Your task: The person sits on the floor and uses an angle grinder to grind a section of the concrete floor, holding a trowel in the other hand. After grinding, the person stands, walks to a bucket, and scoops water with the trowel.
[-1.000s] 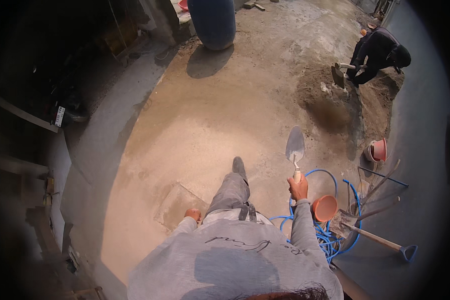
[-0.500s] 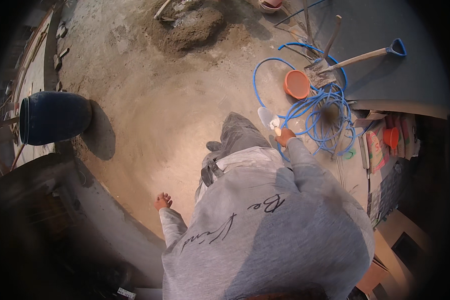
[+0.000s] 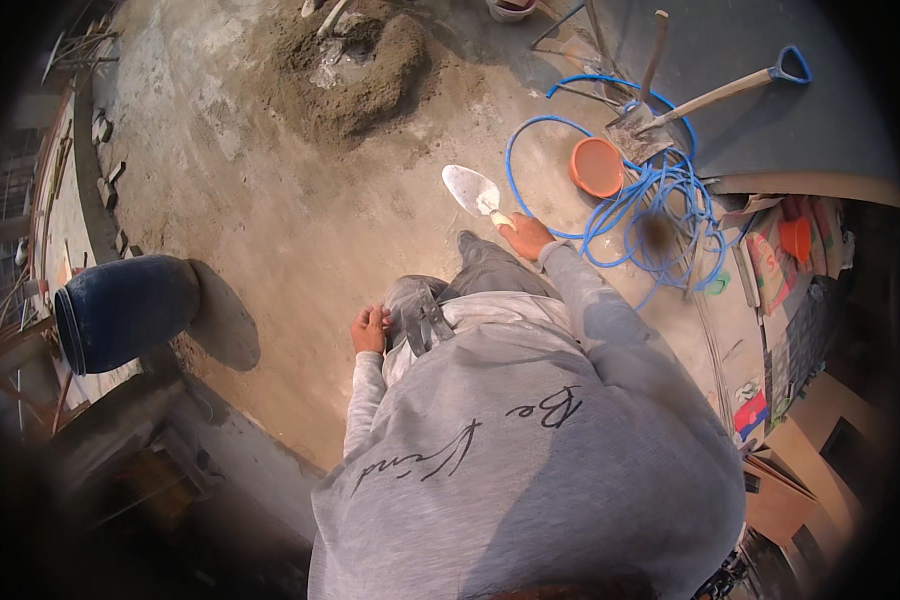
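My right hand (image 3: 527,238) is wrapped round the light-coloured handle of a trowel (image 3: 468,189). The pale, mortar-stained blade points ahead and to the left, over the bare floor. Beside my left thigh hangs my left hand (image 3: 371,329), holding nothing, its fingers loosely bent and apart. Just right of the trowel lies a tangled blue hose (image 3: 600,232). An orange bowl (image 3: 597,168) of greyish-brown liquid rests against the coil. Far ahead is a mound of wet mortar (image 3: 370,95) with a hollow in its middle, and a wooden handle sticks out over it.
A shovel (image 3: 715,104) with a blue grip leans at the right by other tools. The dark blue barrel (image 3: 130,312) stands at the left beside a low wall. Sacks and an orange container (image 3: 795,238) are at the far right. A pail (image 3: 511,10) shows at the top.
My right hand has swung the trowel forward and left, away from the hose. My left hand has come in closer to my thigh. I have stepped ahead, and the view has shifted.
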Action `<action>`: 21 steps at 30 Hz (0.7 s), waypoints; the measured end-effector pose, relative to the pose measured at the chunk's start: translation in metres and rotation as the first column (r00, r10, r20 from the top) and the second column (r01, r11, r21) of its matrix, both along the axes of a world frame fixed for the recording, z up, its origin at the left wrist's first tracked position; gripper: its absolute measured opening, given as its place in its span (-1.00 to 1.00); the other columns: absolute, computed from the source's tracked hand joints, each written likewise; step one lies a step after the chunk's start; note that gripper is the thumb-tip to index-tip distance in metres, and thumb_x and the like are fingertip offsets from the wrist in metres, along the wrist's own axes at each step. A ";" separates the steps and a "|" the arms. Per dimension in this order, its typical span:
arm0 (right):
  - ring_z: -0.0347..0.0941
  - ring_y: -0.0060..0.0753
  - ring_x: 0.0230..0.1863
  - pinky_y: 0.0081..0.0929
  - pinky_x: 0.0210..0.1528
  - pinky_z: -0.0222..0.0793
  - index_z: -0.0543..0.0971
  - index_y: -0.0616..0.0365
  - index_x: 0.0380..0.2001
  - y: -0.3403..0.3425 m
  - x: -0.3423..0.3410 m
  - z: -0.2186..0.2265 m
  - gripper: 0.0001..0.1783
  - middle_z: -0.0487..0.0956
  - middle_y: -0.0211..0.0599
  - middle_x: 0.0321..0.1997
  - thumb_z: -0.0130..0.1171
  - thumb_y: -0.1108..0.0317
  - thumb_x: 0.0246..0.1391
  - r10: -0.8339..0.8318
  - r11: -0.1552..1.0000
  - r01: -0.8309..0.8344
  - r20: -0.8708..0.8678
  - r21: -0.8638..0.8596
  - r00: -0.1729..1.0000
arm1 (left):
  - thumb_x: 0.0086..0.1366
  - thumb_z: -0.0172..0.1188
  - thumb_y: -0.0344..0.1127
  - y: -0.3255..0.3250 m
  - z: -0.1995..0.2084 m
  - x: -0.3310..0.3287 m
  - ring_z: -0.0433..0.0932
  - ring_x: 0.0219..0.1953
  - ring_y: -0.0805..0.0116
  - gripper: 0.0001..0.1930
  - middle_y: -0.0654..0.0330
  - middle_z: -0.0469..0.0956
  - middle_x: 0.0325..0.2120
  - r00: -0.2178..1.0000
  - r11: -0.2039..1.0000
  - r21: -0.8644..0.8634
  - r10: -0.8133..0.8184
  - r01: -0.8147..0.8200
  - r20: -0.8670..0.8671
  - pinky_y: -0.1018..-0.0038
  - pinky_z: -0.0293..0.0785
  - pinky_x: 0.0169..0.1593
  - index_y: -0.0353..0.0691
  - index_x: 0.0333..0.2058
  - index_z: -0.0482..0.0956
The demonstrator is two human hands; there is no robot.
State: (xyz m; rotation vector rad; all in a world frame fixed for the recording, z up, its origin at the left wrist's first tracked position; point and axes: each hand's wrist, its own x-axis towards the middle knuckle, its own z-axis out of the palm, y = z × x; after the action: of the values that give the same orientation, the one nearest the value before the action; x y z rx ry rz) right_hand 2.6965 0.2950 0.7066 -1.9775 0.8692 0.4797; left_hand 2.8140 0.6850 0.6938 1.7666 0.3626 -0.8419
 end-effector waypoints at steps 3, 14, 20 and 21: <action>0.55 0.23 -0.08 -0.07 -0.02 0.43 0.53 0.31 -0.14 0.015 0.049 0.053 -0.47 0.62 0.20 -0.18 0.07 -0.02 0.17 0.034 0.997 -0.046 0.194 0.055 0.980 | 0.39 0.16 -0.09 -0.060 0.031 0.045 0.61 -0.35 0.45 -0.69 0.21 0.65 -0.31 0.979 0.977 -0.087 -0.190 0.196 0.072 0.50 0.56 -0.30 -0.25 -0.14 0.58; 0.58 0.12 -0.08 -0.09 -0.04 0.47 0.26 0.20 0.18 0.119 0.132 0.137 -0.44 0.57 0.08 -0.06 0.13 0.23 0.18 0.182 0.960 -0.261 0.483 0.102 0.856 | 0.42 0.01 0.17 -0.124 0.065 0.123 0.54 0.02 0.22 -0.36 0.01 0.55 -0.01 0.923 0.761 -0.632 -0.333 0.143 -0.192 0.29 0.49 0.09 -0.36 0.10 0.44; 0.58 0.03 -0.10 -0.13 -0.07 0.45 0.43 0.21 0.06 0.081 0.119 0.100 -0.49 0.63 -0.02 -0.17 0.20 0.09 0.17 0.047 0.997 -0.065 0.338 0.040 0.940 | 0.41 0.05 0.04 -0.110 0.028 0.152 0.58 -0.13 0.17 -0.53 0.02 0.57 -0.12 0.948 0.851 -0.450 0.156 -0.272 -0.278 0.18 0.58 -0.07 -0.33 -0.07 0.48; 0.57 -0.03 -0.15 -0.17 -0.11 0.46 0.44 0.22 0.05 0.068 0.114 0.091 -0.50 0.63 -0.04 -0.20 0.20 0.11 0.17 0.022 1.000 -0.026 0.339 0.010 0.941 | 0.40 0.05 -0.01 -0.096 0.012 0.162 0.59 -0.18 0.18 -0.55 0.01 0.57 -0.13 0.931 0.849 -0.399 0.259 -0.347 -0.258 0.21 0.62 -0.14 -0.37 -0.08 0.48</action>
State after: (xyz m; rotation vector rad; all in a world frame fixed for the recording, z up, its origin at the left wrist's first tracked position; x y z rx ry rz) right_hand 2.8105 0.3625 0.7979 -1.9825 0.6223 0.1482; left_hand 2.9758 0.5895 0.7053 1.1694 0.5229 -0.7936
